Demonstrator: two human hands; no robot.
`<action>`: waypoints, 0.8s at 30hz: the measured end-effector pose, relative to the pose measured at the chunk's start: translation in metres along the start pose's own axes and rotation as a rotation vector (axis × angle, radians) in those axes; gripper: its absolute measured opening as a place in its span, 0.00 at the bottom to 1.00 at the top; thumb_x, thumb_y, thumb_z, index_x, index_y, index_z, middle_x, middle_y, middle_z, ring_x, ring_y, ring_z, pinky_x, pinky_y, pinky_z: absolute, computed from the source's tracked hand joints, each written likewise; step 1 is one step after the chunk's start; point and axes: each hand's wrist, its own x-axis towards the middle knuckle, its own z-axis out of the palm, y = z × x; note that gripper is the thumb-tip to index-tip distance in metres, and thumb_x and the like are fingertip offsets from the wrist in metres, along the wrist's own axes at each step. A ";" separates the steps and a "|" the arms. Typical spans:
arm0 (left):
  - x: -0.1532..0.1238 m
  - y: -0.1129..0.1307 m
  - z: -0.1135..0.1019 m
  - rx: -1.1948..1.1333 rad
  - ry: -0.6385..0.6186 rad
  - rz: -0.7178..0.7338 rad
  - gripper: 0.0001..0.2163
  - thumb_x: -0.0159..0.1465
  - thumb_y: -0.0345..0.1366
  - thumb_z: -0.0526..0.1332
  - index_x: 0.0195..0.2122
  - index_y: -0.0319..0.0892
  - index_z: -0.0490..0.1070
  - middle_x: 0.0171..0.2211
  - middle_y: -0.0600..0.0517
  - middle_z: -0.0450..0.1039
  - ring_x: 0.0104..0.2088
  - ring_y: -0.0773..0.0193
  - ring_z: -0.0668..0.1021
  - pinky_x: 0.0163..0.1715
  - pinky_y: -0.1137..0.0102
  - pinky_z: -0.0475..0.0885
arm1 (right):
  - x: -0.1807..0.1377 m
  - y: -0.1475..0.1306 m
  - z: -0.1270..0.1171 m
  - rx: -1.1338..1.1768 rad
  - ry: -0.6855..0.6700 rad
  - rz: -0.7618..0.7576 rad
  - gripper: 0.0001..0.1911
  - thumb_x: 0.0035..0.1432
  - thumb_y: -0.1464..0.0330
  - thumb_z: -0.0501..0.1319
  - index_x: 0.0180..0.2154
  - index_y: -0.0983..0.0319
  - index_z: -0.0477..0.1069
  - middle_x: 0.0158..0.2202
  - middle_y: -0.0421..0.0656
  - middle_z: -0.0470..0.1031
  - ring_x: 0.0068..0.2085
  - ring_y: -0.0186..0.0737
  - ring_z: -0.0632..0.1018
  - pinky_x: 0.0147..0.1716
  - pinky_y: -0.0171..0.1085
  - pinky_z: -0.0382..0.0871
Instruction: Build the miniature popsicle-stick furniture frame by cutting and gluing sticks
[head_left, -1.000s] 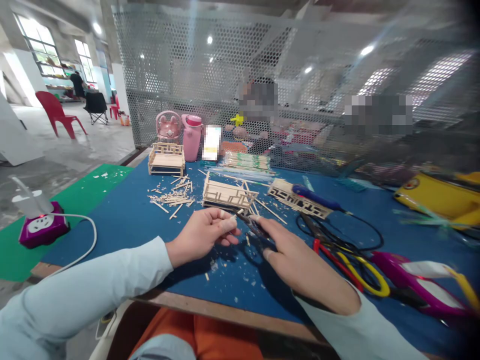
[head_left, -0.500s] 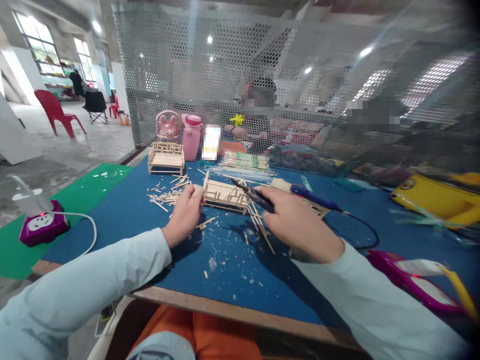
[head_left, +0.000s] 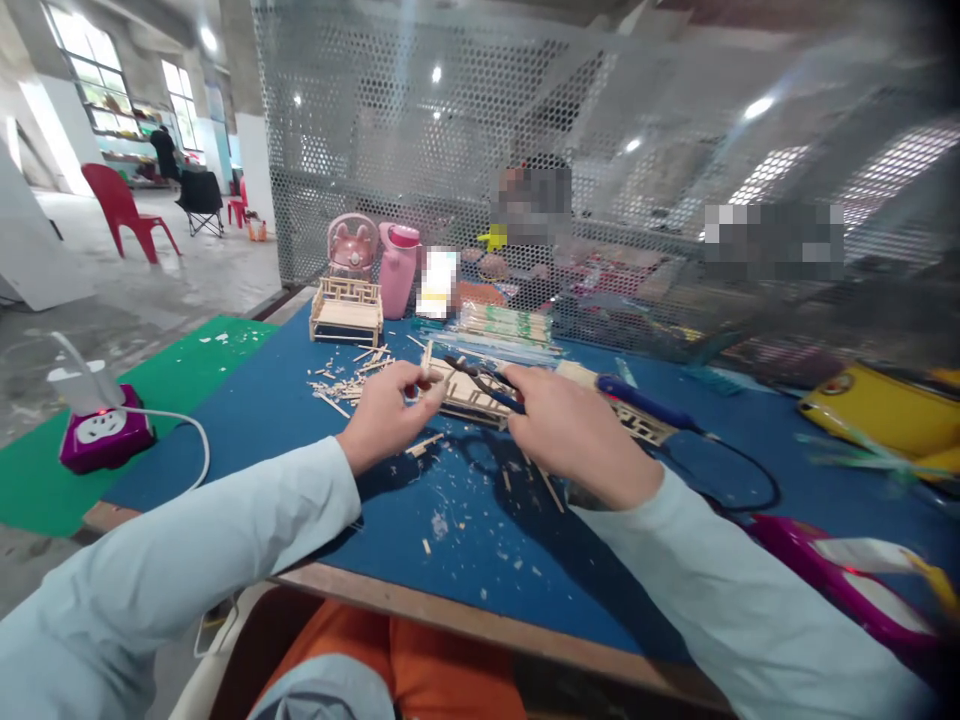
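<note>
My right hand (head_left: pixel 559 425) is closed around dark-handled pliers (head_left: pixel 486 382), whose jaws point left over a small wooden model bench (head_left: pixel 476 400). Close to the jaws, my left hand (head_left: pixel 390 410) has thumb and fingertips pinched together at the bench's left end. Whatever lies between those fingertips is too small to make out. Both hands partly cover the bench, which rests on the blue table mat (head_left: pixel 390 540). Thin wooden sticks and offcuts (head_left: pixel 341 388) lie heaped left of the bench, and a few sticks (head_left: pixel 426 445) lie in front of it.
A finished-looking model bench (head_left: pixel 346 312) stands at the back left, beside a pink bottle (head_left: pixel 398 270). A blue-handled tool (head_left: pixel 645 398) with a black cord lies to the right. Purple power strips (head_left: pixel 105 430) flank the table. Behind a perforated metal screen (head_left: pixel 420 150) sits another person.
My left hand has moved right, toward the pliers, its fingers now reaching over the bench's left end. The pliers have shifted slightly left relative to the bench. The view has turned a little left.
</note>
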 end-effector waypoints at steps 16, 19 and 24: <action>0.003 -0.010 0.004 -0.026 -0.121 -0.149 0.07 0.58 0.36 0.62 0.27 0.38 0.77 0.26 0.52 0.76 0.29 0.66 0.73 0.33 0.72 0.66 | -0.067 0.013 0.060 0.071 -0.038 -0.070 0.34 0.54 0.52 0.59 0.56 0.68 0.64 0.50 0.59 0.71 0.50 0.58 0.72 0.46 0.51 0.67; -0.003 -0.010 0.009 0.007 -0.276 -0.081 0.07 0.57 0.34 0.62 0.23 0.39 0.75 0.24 0.53 0.74 0.27 0.67 0.73 0.30 0.73 0.64 | -0.068 0.016 0.058 0.157 0.045 -0.167 0.39 0.51 0.49 0.60 0.57 0.69 0.64 0.56 0.60 0.67 0.56 0.59 0.68 0.51 0.52 0.64; -0.006 -0.011 0.013 -0.035 -0.389 0.055 0.05 0.58 0.33 0.62 0.27 0.40 0.77 0.26 0.52 0.75 0.28 0.67 0.73 0.32 0.73 0.65 | -0.050 0.023 0.026 0.315 0.269 -0.217 0.16 0.61 0.60 0.55 0.44 0.63 0.73 0.42 0.49 0.78 0.44 0.46 0.75 0.43 0.43 0.66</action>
